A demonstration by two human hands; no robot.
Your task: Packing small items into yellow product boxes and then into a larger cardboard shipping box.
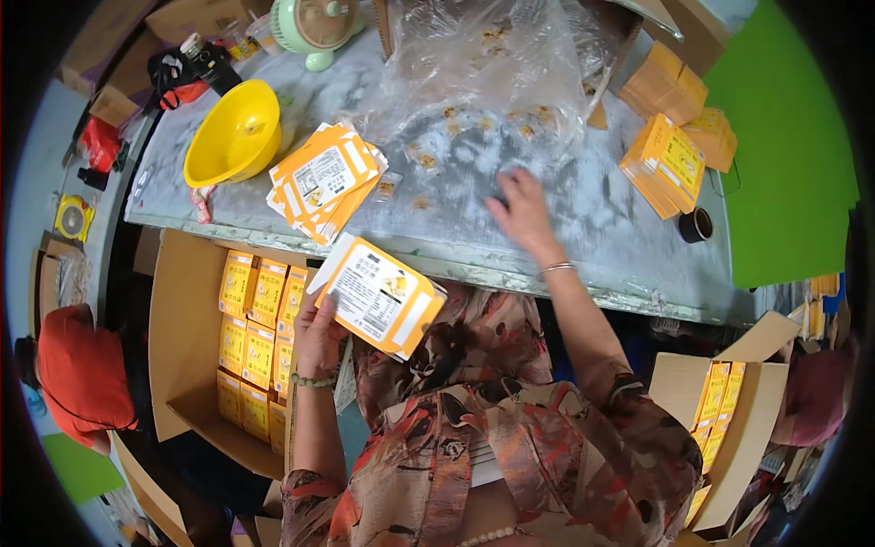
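Note:
My left hand (pixel 317 339) is closed on the lower left edge of a yellow and white carton (pixel 383 296), which is tilted over the table's front edge with its printed panel up. My right hand (pixel 524 211) reaches over the table with nothing visible in it, thumb and fingers apart. Beyond its fingertips lie small clear packets (pixel 526 131) with brownish contents, some under a large sheet of clear plastic (pixel 492 55). A fanned stack of flat cartons (pixel 326 173) rests left of centre, with another small packet (pixel 386 187) at its right edge.
A yellow basin (pixel 232 132) and a green fan (pixel 314 27) stand at the left. More yellow cartons (pixel 663 166) and a tape roll (pixel 695 225) are at the right. Below the table, open cardboard boxes (pixel 182 337) hold filled yellow cartons. A person in red (pixel 82 369) is at far left.

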